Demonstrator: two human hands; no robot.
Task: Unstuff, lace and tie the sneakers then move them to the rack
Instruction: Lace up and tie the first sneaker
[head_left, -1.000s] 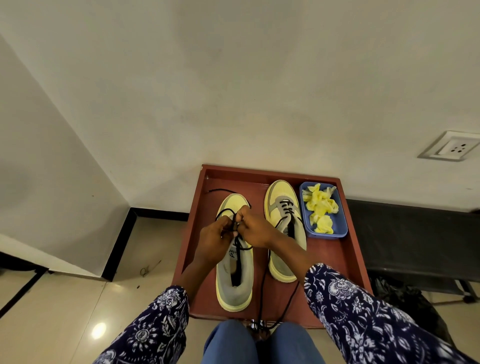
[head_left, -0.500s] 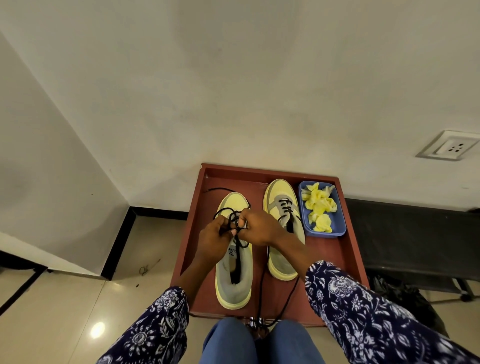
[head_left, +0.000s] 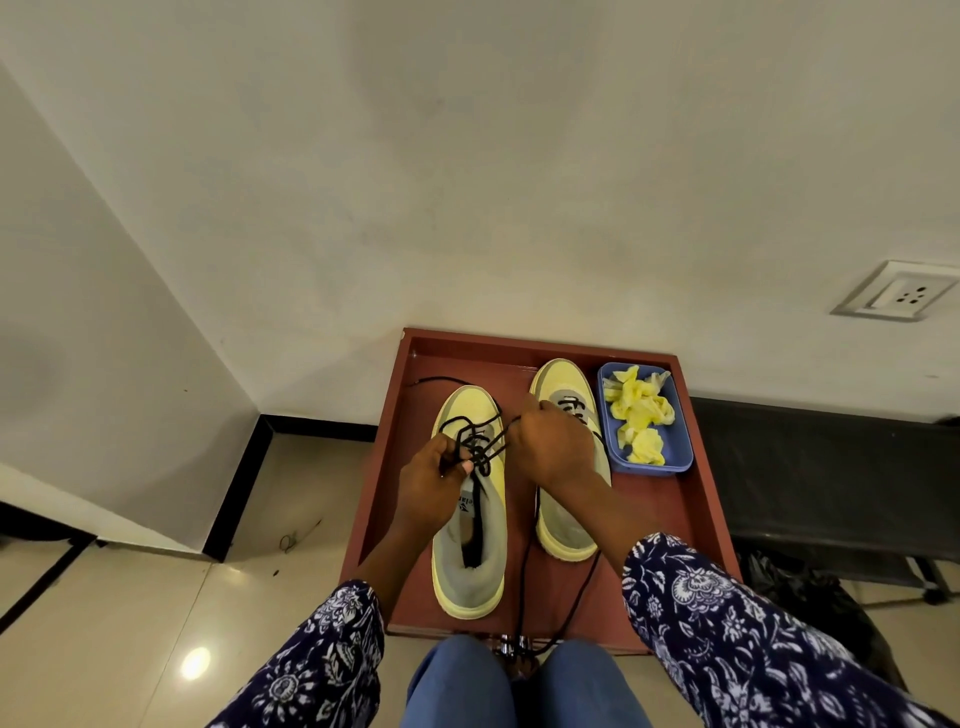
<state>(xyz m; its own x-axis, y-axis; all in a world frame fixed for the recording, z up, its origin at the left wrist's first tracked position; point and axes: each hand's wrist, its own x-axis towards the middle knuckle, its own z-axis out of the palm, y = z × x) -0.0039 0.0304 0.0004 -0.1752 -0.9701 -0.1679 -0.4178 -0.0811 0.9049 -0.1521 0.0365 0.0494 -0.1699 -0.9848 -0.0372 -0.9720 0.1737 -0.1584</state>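
Pinching the black lace (head_left: 480, 447) over the left sneaker (head_left: 470, 519) at lower centre, both hands (head_left: 431, 478) (head_left: 556, 447) were mid-lacing; stuffing (head_left: 641, 415) was out, tying and racking remained.

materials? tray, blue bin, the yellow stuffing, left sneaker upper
Tray: looks like wood or laminate, reddish-brown, matte, square raised rim.
Blue bin: likely moulded plastic, smooth rounded rim.
Stuffing: crumpled yellow paper or thin plastic; can't tell which.
Left sneaker: soft grey and yellow textile-like panels, yellow rubbery sole.
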